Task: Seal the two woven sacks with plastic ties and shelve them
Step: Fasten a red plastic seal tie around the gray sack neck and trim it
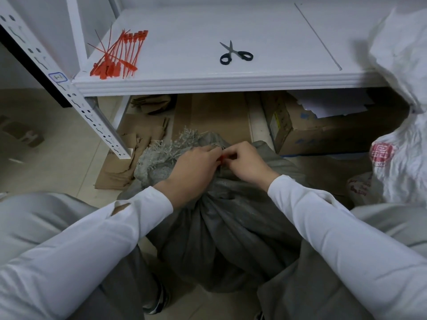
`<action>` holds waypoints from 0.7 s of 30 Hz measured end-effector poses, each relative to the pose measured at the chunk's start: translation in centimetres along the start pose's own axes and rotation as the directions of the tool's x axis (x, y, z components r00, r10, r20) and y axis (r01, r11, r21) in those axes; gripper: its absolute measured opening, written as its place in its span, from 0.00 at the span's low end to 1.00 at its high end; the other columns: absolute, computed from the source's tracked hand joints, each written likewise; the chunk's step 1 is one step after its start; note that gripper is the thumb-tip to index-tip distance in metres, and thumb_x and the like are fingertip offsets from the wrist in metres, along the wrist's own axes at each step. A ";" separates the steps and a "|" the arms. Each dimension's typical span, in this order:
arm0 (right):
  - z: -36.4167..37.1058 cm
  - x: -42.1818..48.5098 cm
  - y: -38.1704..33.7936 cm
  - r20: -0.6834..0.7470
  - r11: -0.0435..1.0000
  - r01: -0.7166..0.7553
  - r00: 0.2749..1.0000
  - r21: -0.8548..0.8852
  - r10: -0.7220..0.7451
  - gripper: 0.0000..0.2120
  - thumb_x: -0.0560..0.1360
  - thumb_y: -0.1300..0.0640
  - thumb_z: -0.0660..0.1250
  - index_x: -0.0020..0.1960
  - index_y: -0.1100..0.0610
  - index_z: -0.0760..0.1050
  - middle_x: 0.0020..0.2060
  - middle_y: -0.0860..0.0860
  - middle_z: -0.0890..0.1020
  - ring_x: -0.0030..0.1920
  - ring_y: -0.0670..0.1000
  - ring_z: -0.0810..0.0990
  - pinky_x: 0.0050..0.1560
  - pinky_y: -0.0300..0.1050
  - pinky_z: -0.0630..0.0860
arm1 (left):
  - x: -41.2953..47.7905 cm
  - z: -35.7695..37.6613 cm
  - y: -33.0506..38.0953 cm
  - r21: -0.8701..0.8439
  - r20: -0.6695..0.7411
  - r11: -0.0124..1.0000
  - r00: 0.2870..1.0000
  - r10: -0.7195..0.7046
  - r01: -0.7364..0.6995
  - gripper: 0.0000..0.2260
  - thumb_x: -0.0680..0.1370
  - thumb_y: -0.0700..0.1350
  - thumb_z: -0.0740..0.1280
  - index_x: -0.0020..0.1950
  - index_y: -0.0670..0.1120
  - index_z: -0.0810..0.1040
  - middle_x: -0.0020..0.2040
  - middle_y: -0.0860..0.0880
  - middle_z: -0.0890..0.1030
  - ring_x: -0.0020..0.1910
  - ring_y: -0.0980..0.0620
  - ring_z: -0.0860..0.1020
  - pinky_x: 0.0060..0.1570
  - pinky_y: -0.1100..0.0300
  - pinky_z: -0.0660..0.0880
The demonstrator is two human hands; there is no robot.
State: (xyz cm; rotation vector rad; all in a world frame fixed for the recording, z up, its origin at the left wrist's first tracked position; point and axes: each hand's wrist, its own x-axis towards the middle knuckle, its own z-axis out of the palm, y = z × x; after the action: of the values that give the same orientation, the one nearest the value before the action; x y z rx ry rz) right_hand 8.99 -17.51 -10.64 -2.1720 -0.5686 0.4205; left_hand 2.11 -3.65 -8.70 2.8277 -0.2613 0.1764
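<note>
A grey woven sack (pixel 221 232) stands on the floor between my knees, its neck bunched and its frayed mouth (pixel 166 148) fanning out to the left. My left hand (pixel 194 167) and my right hand (pixel 247 162) meet at the neck and pinch a red plastic tie (pixel 221 159), of which only a small bit shows between the fingers. A white woven sack (pixel 402 139) with a red print stands at the right. A pile of red ties (pixel 117 54) lies on the white shelf (pixel 208 82) at its left end.
Black-handled scissors (pixel 235 54) lie open in the middle of the shelf. Under the shelf are flattened cardboard (pixel 208 116) and a cardboard box (pixel 323 132) holding papers. A perforated white shelf post (pixel 92 116) slants down at the left.
</note>
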 end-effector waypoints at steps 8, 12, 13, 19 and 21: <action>-0.3 0.0 -0.7 0.080 0.872 -0.310 0.950 0.379 0.303 0.08 0.72 0.69 0.70 0.44 0.58 0.84 0.36 0.55 0.84 0.34 0.49 0.82 0.33 0.38 0.78 | -1.0 -0.4 0.1 0.064 0.013 0.998 1.000 0.022 -0.022 0.07 0.80 0.43 0.62 0.56 0.44 0.77 0.46 0.44 0.80 0.42 0.40 0.78 0.38 0.46 0.76; -0.1 -0.1 -1.5 0.204 0.751 -0.429 0.903 0.502 0.379 0.10 0.73 0.71 0.69 0.53 0.64 0.79 0.39 0.59 0.84 0.34 0.52 0.84 0.38 0.42 0.82 | -1.4 -0.6 -0.3 0.130 0.033 0.988 0.996 0.080 -0.083 0.08 0.76 0.40 0.65 0.54 0.43 0.77 0.49 0.43 0.79 0.47 0.40 0.78 0.42 0.46 0.77; 0.1 0.0 -1.5 0.209 0.747 -0.434 0.900 0.503 0.382 0.13 0.73 0.71 0.69 0.56 0.63 0.77 0.41 0.59 0.84 0.35 0.53 0.84 0.38 0.43 0.83 | -1.5 -0.6 -0.5 0.156 0.046 0.976 0.988 0.149 -0.154 0.08 0.75 0.39 0.67 0.53 0.41 0.78 0.51 0.42 0.79 0.50 0.40 0.78 0.45 0.46 0.78; 0.1 1.2 -0.7 0.008 0.957 -0.284 0.959 0.063 0.284 0.26 0.70 0.67 0.71 0.66 0.59 0.70 0.51 0.57 0.81 0.51 0.57 0.81 0.44 0.48 0.80 | -1.8 -0.1 -1.0 0.170 0.209 0.974 0.971 0.115 -0.152 0.13 0.80 0.44 0.60 0.64 0.44 0.71 0.69 0.44 0.69 0.58 0.41 0.76 0.50 0.47 0.76; -0.3 1.3 -0.6 -0.048 0.962 -0.221 0.975 -0.159 0.216 0.19 0.73 0.65 0.69 0.63 0.62 0.74 0.52 0.57 0.81 0.54 0.57 0.79 0.53 0.48 0.77 | -1.9 0.0 -0.6 0.200 0.219 0.969 0.971 0.099 -0.144 0.13 0.80 0.43 0.58 0.64 0.44 0.70 0.70 0.44 0.68 0.58 0.41 0.75 0.47 0.50 0.74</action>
State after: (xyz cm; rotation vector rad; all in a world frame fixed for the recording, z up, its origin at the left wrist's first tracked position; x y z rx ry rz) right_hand 10.05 -16.71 -10.16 -2.4061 -0.3565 0.4723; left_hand 0.35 -2.76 -9.15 3.0489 -0.4905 -0.0713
